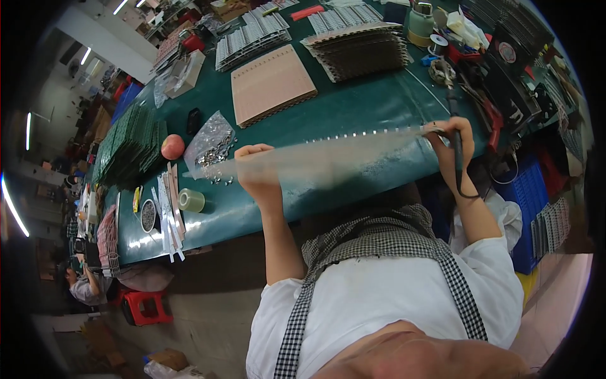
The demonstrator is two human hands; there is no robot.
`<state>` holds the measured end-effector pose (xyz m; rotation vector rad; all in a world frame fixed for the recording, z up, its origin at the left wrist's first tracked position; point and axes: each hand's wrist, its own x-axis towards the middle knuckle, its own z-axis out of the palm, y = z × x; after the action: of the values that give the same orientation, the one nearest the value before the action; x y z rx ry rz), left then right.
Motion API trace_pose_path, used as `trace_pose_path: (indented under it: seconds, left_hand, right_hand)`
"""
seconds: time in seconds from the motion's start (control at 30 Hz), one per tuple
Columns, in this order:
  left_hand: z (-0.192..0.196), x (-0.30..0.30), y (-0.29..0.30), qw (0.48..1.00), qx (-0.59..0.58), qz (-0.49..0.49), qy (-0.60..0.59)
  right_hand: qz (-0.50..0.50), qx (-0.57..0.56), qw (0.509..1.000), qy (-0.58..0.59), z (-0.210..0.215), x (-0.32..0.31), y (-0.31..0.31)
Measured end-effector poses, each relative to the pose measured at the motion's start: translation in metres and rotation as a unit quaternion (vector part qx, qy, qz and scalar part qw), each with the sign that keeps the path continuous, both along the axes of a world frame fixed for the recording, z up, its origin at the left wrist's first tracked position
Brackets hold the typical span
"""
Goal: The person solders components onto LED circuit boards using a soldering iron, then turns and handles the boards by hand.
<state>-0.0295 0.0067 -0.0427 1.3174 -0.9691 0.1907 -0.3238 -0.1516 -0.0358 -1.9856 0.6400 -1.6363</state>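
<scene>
we stretch the long strip (328,158) over the desk (353,107): left hand (255,165) clenched at 9 o'clock, right hand (451,136) grasping strip and pen-like tool (459,165) at 3 o'clock.

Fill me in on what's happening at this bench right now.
A person in a white shirt and checked apron sits at a green table, holding a long thin strip stretched between both hands. The left hand is closed on one end; the right hand pinches the other end and also grips a dark pen-like tool. The strip is motion-blurred. On the table lie stacks of boards, a bag of small metal parts, a roll of tape and an apple.
</scene>
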Motion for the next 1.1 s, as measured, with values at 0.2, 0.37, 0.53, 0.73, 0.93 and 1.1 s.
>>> trace_pose_path:
  seconds: [0.2, 0.37, 0.53, 0.73, 0.93, 1.1]
  left_hand:
    - [0.021, 0.008, 0.009, 0.985, 0.138, -0.039, 0.091]
    - [0.016, 0.013, -0.014, 0.944, 0.247, -0.139, 0.171]
    - [-0.022, 0.028, -0.046, 0.905, 0.344, -0.171, 0.18]
    - [-0.057, 0.037, -0.066, 0.877, 0.449, -0.144, 0.092]
    - [-0.063, 0.037, -0.071, 0.863, 0.487, -0.116, 0.067]
    - [-0.061, 0.037, -0.076, 0.864, 0.497, -0.07, 0.025]
  right_hand:
    - [0.11, 0.108, 0.983, -0.101, -0.007, -0.006, 0.021]
    - [-0.006, 0.13, 0.987, 0.098, -0.012, -0.023, 0.04]
    - [-0.056, 0.194, 0.966, 0.16, -0.022, -0.023, 0.044]
    - [-0.066, 0.147, 0.963, 0.216, -0.04, -0.026, 0.047]
    - [-0.052, 0.199, 0.952, 0.225, -0.042, -0.022, 0.042]
    - [-0.045, 0.198, 0.952, 0.227, -0.044, -0.016, 0.033]
